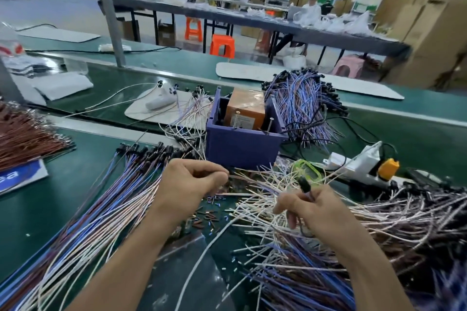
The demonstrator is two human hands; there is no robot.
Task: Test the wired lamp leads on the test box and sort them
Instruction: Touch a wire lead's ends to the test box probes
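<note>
Head view. Left hand (194, 182) pinches thin wire ends just at 6 o'clock of the purple test box (242, 151). Right hand (321, 209) grips a lamp lead (304, 185) by its black lamp end, probably the same lead, but blur hides the link.

Risks:
- The ends may miss the box contacts.
- The wire may snag the white tangle (265, 199) between the hands.
- A mix-up may drop an untested lead onto the sorted pile (121, 184) at 9 o'clock on the bench (50, 209).

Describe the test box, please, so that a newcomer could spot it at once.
On the green workbench, look at the middle, just beyond the left hand. The test box stands there among wire bundles: the only purple open-topped box, with an orange block inside.
</note>
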